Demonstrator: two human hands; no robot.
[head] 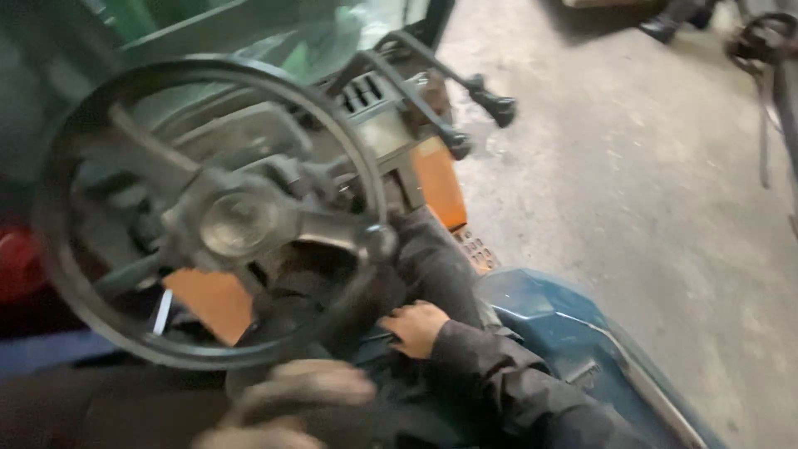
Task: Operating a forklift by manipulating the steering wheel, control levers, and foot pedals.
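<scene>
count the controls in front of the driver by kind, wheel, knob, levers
steering wheel: 1
spinner knob on the wheel rim: 1
black-tipped levers to the right of the wheel: 2
total: 4
The left hand is blurred at the wheel's lower rim; the right hand rests low beside the seat.

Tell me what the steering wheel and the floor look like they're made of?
Steering wheel: probably hard black plastic or rubber over metal; dull, worn rim, greyish metal-looking hub. Floor: seemingly bare concrete; grey, matte, stained and scuffed.
</scene>
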